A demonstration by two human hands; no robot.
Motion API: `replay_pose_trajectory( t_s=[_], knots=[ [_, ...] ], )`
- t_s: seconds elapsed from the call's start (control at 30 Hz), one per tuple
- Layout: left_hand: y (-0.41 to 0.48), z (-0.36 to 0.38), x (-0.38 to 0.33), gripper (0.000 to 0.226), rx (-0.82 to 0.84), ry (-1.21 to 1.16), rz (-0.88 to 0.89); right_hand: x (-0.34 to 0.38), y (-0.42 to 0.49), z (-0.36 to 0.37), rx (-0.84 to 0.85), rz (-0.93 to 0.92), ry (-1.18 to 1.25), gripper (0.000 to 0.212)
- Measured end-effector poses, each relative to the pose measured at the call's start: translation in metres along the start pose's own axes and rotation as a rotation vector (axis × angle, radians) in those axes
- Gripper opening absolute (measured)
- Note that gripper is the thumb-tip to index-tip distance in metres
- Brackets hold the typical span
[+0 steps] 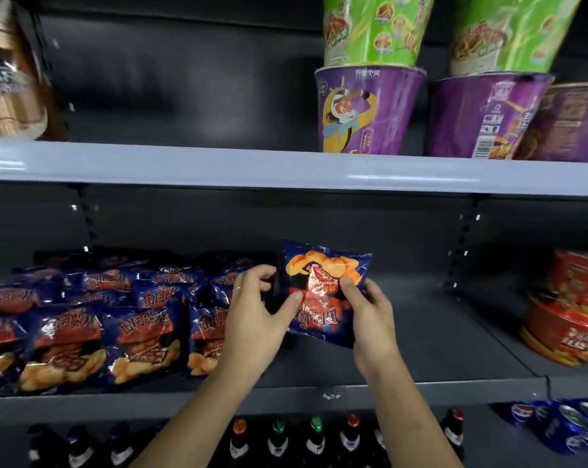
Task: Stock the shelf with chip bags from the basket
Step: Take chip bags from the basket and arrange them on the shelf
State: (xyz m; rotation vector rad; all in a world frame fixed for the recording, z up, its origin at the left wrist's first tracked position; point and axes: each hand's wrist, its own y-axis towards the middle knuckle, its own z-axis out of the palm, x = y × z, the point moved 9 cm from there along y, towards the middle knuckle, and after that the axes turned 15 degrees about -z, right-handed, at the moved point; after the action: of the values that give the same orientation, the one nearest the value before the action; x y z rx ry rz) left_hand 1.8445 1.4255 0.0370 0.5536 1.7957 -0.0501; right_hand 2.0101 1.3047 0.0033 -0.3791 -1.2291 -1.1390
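Chip bag (326,265), pinched between both hands' fingers (349,289)

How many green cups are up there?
2, both on the upper shelf: one green cup stands on the left purple cup, the other on the middle purple cup. More may hide behind them.
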Motion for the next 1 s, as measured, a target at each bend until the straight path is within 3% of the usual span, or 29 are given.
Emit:
replay_pose_trajectory(
  t_s=[0.13, 0.27, 0.33, 0.43, 0.57, 0.67, 0.73, 0.9, 1.0],
  knots=[
    [-0.004, 0.012, 0.013, 0.062, 0.053, -0.229, -0.166, -0.010, -0.001, -0.007, -0.102, 0.091, 0.317, 0.025],
    [-0.017, 0.061, 0.020, 0.046, 0.395, -0.388, -0.291, -0.020, -0.002, -0.001, -0.083, 0.114, 0.475, 0.035],
    [-0.015, 0.071, 0.019, 0.029, 0.446, -0.407, -0.296, -0.024, -0.004, 0.001, -0.028, 0.129, 0.449, 0.038],
    [-0.001, 0.064, 0.020, 0.020, 0.448, -0.430, -0.344, -0.024, 0.000, -0.012, -0.025, 0.106, 0.356, 0.033],
    [0.017, 0.054, 0.018, 0.022, 0.504, -0.159, -0.284, -0.008, 0.016, -0.046, -0.140, -0.032, 0.102, 0.038],
    [0.024, 0.056, 0.014, 0.017, 0.545, -0.048, -0.250, 0.011, 0.021, -0.041, 0.004, -0.154, -0.130, 0.045],
    [0.026, 0.058, 0.009, 0.016, 0.553, -0.019, -0.232, 0.008, 0.025, -0.034, 0.082, -0.142, -0.203, 0.042],
    [0.033, 0.051, 0.012, 0.043, 0.354, -0.114, -0.235, -0.024, 0.027, -0.031, 0.101, -0.018, -0.270, 0.035],
    [0.033, 0.055, 0.017, 0.059, 0.328, -0.208, -0.231, -0.035, 0.031, -0.044, -0.021, -0.021, -0.292, 0.031]
  ],
)
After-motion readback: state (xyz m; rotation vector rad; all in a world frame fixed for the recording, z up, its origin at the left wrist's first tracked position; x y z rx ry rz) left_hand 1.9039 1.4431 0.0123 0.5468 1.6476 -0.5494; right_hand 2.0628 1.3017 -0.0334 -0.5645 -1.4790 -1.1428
